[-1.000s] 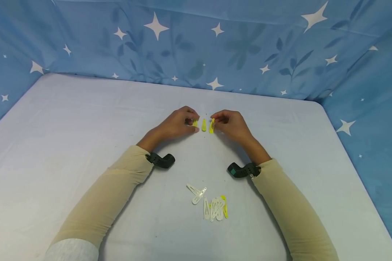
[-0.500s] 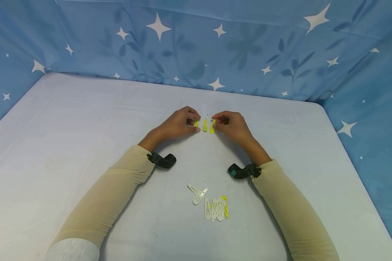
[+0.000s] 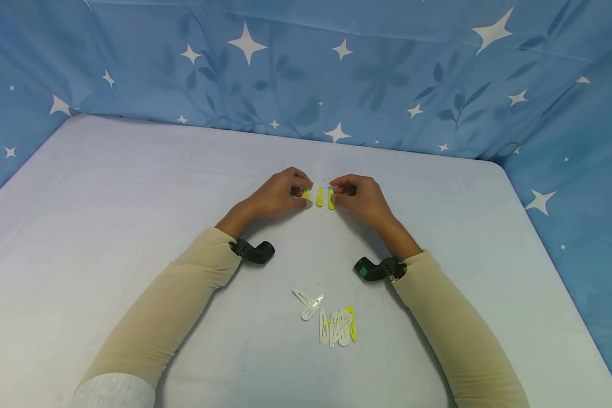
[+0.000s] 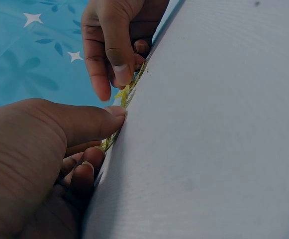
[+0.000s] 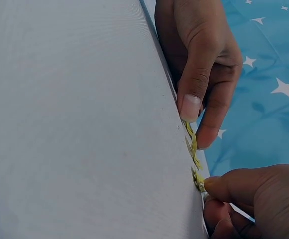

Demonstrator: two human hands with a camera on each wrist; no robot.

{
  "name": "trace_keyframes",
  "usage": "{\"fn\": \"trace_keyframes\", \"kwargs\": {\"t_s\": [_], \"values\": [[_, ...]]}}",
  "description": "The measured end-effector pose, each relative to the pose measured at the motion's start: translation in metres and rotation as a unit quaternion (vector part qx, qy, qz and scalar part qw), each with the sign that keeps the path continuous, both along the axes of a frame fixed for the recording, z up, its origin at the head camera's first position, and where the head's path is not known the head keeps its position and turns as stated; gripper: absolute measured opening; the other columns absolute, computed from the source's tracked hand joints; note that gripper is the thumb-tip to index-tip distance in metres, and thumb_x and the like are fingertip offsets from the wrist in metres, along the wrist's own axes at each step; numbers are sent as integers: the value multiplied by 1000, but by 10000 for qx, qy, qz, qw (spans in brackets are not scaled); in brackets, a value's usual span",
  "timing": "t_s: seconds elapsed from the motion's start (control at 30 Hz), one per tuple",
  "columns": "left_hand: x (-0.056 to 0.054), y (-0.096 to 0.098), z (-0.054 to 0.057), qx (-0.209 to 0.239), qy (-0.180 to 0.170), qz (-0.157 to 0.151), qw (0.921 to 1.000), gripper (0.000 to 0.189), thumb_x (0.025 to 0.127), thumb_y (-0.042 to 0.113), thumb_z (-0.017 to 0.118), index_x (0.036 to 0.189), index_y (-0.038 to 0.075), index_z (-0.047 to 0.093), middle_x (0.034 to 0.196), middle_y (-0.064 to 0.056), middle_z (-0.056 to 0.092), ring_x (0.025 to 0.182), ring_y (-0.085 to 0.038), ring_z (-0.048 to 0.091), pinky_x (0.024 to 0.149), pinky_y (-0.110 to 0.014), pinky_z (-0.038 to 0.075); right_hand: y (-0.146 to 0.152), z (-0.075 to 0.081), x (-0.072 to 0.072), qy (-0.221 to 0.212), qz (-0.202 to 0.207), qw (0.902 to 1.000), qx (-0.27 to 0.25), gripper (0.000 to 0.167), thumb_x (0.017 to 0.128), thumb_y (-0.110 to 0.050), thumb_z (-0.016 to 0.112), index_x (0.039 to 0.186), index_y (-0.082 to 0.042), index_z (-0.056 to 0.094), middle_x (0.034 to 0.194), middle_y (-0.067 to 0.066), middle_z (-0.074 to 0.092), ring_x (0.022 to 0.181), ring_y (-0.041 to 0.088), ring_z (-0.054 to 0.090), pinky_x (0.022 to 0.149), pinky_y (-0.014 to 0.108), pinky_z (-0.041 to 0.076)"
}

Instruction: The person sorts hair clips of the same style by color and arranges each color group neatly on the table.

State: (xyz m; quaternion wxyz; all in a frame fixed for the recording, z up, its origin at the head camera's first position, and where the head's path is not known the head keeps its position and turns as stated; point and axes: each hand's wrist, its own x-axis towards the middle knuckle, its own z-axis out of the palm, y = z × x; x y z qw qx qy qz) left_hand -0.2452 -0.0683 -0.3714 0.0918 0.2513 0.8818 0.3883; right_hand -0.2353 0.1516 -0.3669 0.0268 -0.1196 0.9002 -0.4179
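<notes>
Three yellow snap hair clips lie in a short row near the far side of the table. My left hand (image 3: 284, 192) curves around the left hair clip (image 3: 306, 194), thumb near one end and index finger near the other; its fingers partly cover that clip. The middle hair clip (image 3: 319, 196) lies untouched between both hands. At the row's right end, my right hand (image 3: 359, 196) holds the right hair clip (image 3: 331, 199) by its side with thumb and fingers. The right wrist view shows the right thumb (image 5: 216, 185) against this clip.
Closer to me lies a loose pile of white hair clips (image 3: 323, 326), with a yellow hair clip (image 3: 353, 328) partly under it. Two crossed white clips (image 3: 311, 307) sit just left. A blue star-patterned curtain (image 3: 306, 68) hangs behind the white table (image 3: 158, 170).
My right hand has turned the right hair clip from a slant to nearly straight, in line with the middle one. The left hand has stayed about where it was.
</notes>
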Motion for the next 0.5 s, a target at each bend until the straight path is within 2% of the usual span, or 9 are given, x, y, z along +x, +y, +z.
{"fn": "trace_keyframes", "kwargs": {"t_s": [0.5], "values": [[0,1,-1,12,-57,-25,10000,42,90,14,70,129,1,62,128,-10,50,101,-20,55,88,-33,43,-2,3,3,-67,-193,9998,-52,23,91,-10,67,112,-3,70,94,10,65,82,22,57,67,30,46]]}}
